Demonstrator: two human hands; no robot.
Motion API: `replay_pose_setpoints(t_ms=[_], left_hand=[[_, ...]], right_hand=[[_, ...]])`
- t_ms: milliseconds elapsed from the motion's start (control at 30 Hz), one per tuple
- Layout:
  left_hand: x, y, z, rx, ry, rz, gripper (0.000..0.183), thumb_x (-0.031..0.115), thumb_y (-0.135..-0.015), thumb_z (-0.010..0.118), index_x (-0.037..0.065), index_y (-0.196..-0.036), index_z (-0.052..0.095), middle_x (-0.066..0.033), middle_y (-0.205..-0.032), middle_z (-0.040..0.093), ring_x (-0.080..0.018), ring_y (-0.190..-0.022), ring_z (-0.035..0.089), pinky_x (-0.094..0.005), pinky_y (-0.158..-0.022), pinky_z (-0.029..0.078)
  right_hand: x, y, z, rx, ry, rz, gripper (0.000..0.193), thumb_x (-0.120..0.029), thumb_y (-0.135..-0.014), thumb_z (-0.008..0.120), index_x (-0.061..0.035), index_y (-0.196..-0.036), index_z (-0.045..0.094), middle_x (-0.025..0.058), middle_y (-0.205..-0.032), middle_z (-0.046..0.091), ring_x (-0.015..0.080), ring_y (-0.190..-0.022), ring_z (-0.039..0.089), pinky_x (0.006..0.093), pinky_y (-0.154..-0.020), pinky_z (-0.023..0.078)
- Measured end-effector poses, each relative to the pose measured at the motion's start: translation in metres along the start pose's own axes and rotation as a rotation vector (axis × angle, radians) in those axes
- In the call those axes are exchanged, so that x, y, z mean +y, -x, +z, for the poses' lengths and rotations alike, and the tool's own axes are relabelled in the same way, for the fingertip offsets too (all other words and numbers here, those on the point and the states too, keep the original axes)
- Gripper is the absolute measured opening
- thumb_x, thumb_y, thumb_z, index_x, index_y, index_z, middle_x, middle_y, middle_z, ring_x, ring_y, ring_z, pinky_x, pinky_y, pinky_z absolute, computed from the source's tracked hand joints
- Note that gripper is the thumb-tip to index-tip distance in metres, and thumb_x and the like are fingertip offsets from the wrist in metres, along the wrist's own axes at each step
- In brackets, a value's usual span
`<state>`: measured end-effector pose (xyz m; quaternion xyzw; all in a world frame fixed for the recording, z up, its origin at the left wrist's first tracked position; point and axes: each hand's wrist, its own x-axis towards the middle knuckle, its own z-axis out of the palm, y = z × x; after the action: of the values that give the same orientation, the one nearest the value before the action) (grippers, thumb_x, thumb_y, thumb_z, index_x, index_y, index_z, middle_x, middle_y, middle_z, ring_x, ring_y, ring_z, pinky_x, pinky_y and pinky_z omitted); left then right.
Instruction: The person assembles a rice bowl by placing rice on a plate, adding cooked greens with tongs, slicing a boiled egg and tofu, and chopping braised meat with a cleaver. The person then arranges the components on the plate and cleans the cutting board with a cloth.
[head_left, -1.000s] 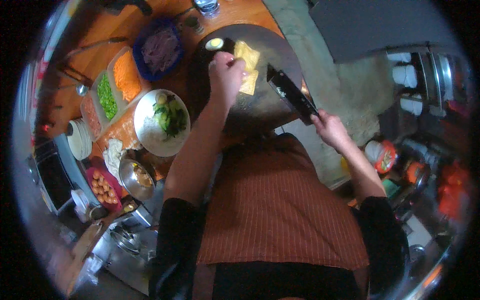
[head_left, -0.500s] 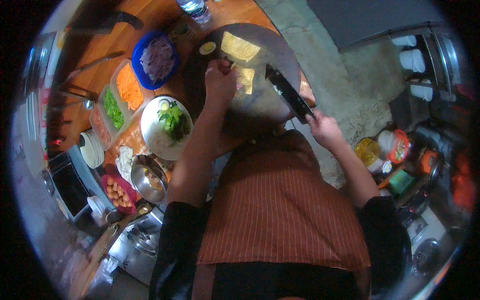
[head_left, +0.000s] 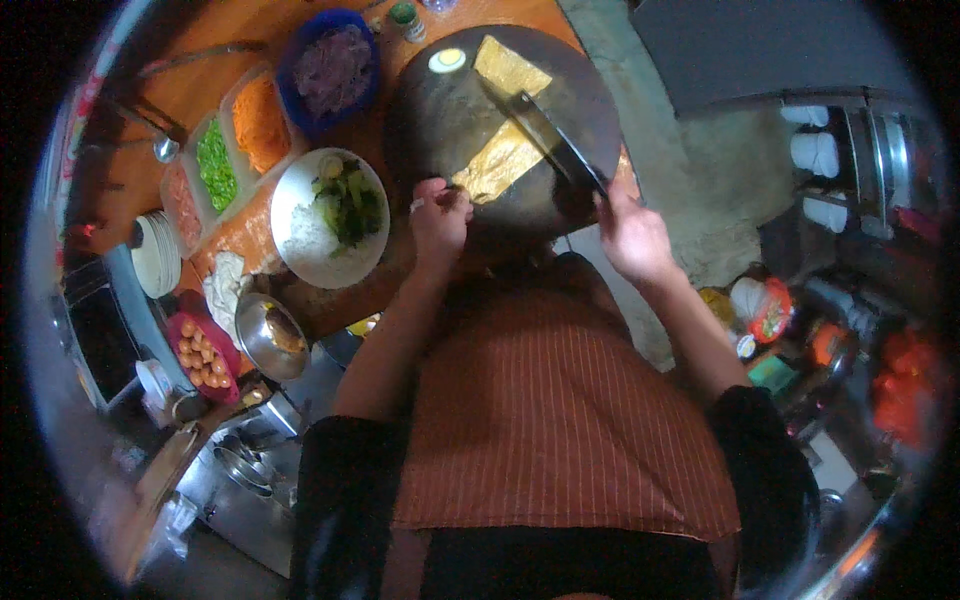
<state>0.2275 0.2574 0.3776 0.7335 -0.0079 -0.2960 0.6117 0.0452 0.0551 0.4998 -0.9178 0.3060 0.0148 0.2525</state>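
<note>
On the round dark cutting board (head_left: 420, 120) lies a thin yellow sheet of food (head_left: 503, 165), perhaps omelette, stretched out at a slant. My left hand (head_left: 440, 218) pinches its near left corner at the board's near edge. My right hand (head_left: 636, 235) is wrapped round the handle of a broad dark knife (head_left: 562, 145). Its blade slants over the sheet's far end; whether it touches the sheet I cannot tell. Beyond the blade lies a second yellow piece (head_left: 510, 68), with an egg half (head_left: 447, 61) to its left.
Left of the board are a white plate (head_left: 290, 245) with rice and greens, a blue bowl (head_left: 372, 85) of purplish shreds, tubs of shredded orange (head_left: 258, 125) and chopped green (head_left: 215, 165) food, a metal bowl (head_left: 265, 335) and a pink basket (head_left: 232, 358) of eggs. A small jar (head_left: 407, 20) stands behind.
My left hand has come nearer to me, away from the egg half, and the yellow sheet now lies stretched out. The knife has moved left over its far end. The whole view has shifted slightly.
</note>
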Motion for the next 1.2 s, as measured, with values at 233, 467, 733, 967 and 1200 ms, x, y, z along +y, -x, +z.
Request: replay_pose_setpoints(t_ms=[233, 467, 733, 967, 1200], left_hand=[[-0.031, -0.003, 0.002, 0.013, -0.207, 0.552, 0.020, 0.004, -0.081, 0.069, 0.004, -0.099, 0.059, -0.0094, -0.089, 0.065, -0.0201, -0.079, 0.063, -0.0339, -0.073, 0.052], [-0.013, 0.017, -0.004, 0.047, -0.445, 0.593, 0.017, 0.006, -0.083, 0.071, 0.005, -0.099, 0.065, -0.0116, -0.093, 0.066, -0.0244, -0.089, 0.064, -0.0342, -0.081, 0.051], [-0.002, 0.024, -0.011, 0.016, -0.537, 0.739, 0.015, 0.008, -0.081, 0.070, 0.007, -0.096, 0.068, -0.0117, -0.100, 0.069, -0.0312, -0.094, 0.064, -0.0398, -0.084, 0.051], [0.001, 0.026, -0.013, -0.012, -0.534, 0.800, 0.015, 0.007, -0.080, 0.071, 0.008, -0.095, 0.069, -0.0102, -0.101, 0.069, -0.0312, -0.095, 0.063, -0.0396, -0.085, 0.050], [-0.002, 0.022, -0.024, -0.050, -0.597, 0.949, 0.017, 0.005, -0.083, 0.065, 0.004, -0.100, 0.067, -0.0125, -0.103, 0.068, -0.0331, -0.101, 0.062, -0.0402, -0.090, 0.050]], right_hand=[[-0.008, -0.017, 0.027, -0.184, 0.224, 0.017, 0.016, -0.014, -0.093, 0.042, -0.0011, -0.102, 0.047, 0.0270, -0.079, 0.066, 0.0451, -0.075, 0.066, 0.0529, -0.067, 0.053], [-0.021, -0.005, 0.038, -0.282, 0.262, 0.105, 0.025, -0.028, -0.100, 0.041, -0.0044, -0.108, 0.047, 0.0283, -0.083, 0.065, 0.0499, -0.080, 0.062, 0.0571, -0.074, 0.050], [-0.028, 0.005, 0.050, -0.094, 0.232, -0.079, 0.019, -0.020, -0.098, 0.046, -0.0014, -0.098, 0.046, 0.0244, -0.067, 0.063, 0.0439, -0.063, 0.063, 0.0535, -0.057, 0.050], [-0.051, 0.013, 0.048, -0.137, 0.236, -0.018, 0.018, -0.020, -0.098, 0.044, -0.0029, -0.102, 0.045, 0.0265, -0.074, 0.064, 0.0454, -0.070, 0.064, 0.0546, -0.064, 0.051], [-0.051, 0.018, 0.041, -0.250, 0.317, -0.043, 0.017, -0.022, -0.097, 0.045, -0.0053, -0.100, 0.047, 0.0257, -0.076, 0.065, 0.0464, -0.068, 0.064, 0.0548, -0.061, 0.051]])
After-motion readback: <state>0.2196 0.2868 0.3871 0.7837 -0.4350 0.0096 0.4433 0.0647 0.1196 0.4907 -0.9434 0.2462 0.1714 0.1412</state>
